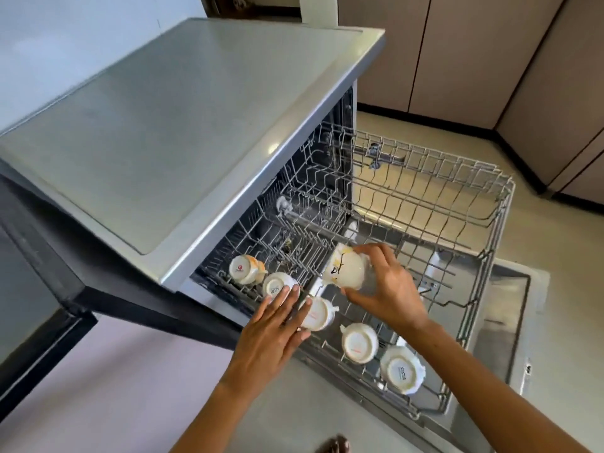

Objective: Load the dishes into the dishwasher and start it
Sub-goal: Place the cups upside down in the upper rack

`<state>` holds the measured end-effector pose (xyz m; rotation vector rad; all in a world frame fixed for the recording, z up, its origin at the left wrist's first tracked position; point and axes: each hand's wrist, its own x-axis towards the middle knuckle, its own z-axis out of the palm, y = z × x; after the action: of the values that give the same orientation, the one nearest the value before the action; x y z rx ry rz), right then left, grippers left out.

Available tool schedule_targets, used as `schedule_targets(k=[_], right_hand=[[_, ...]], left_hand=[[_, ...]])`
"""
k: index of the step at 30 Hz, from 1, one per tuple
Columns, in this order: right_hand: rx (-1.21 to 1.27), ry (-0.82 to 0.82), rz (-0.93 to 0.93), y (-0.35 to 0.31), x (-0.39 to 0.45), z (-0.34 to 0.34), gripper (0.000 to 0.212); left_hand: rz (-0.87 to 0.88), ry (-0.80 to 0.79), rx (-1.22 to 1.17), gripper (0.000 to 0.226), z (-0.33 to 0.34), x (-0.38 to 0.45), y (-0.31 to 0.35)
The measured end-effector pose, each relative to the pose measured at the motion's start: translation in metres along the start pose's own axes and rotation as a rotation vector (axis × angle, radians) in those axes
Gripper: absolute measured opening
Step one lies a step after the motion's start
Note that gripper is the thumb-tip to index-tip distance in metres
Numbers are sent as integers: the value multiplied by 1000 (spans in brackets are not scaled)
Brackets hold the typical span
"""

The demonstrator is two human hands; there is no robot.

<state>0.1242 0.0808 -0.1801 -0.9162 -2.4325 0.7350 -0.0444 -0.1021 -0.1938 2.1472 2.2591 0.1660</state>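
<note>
Five cups seated: all are set upside down along the near edge of the upper rack point(496, 220), bases showing — one with a red mark point(243, 269), one with dark lettering point(277, 286), a middle cup point(318, 313), a fourth point(359, 342) and a fifth at the right end point(402, 370).
Sixth cup: a white patterned cup point(344, 266) is held tilted above the rack, not yet set down.
Right hand: the right hand point(387, 289) is curled round the patterned cup, thumb beneath, fingers over its side.
Left hand: the left hand point(277, 325) is laid flat, fingers straight, against the middle cup; fingertips reach the cup with dark lettering. Nothing is gripped by it.
Rack: pulled well out over the lowered door point(510, 308); most of its far side is bare wire.
Dishwasher: the dishwasher point(183, 132) is open, so no cycle can have been started.
Lower rack: hidden beneath the upper one; its load cannot be judged.
Worktop: no waiting dishes are seen on the machine's grey top, the only worktop in view.
Progress, judged: cup loading looks well advanced; seating the held cup, sliding the rack in, closing the door and starting the machine are left.
</note>
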Motion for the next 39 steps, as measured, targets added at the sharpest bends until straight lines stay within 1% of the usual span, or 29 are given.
schedule_targets(k=[5,9,12,20,23,28,31,35,39], right_hand=[[-4,-18,-62,-11,29,14,69],[-106,-59,-156,-18,51,23,71],[-174,-99,-156,-24,68,33,75],[-244,-268,-161,-37,109,62,82],[-263,-320,-153,-39,125,72,79],[-288,-328,-130,-44,141,93,77],[-329,-346,-155,-48,147,106,79],[-390,-363,-175,-47,156,124,70],[-408,-425,-194,-39,162,140,67]], left_hand=[[-55,-38,43,52,-5,-5,-14],[-88,-66,52,53,-1,-6,-14],[-100,-61,50,52,-1,-5,-14],[-115,-39,-32,51,-3,-6,-11],[-102,-23,-75,51,-2,-7,-12],[-116,-4,-113,51,1,-8,-12],[-117,5,-127,51,2,-7,-11],[-121,12,-141,51,3,-8,-11],[-122,13,-154,51,7,-9,-12]])
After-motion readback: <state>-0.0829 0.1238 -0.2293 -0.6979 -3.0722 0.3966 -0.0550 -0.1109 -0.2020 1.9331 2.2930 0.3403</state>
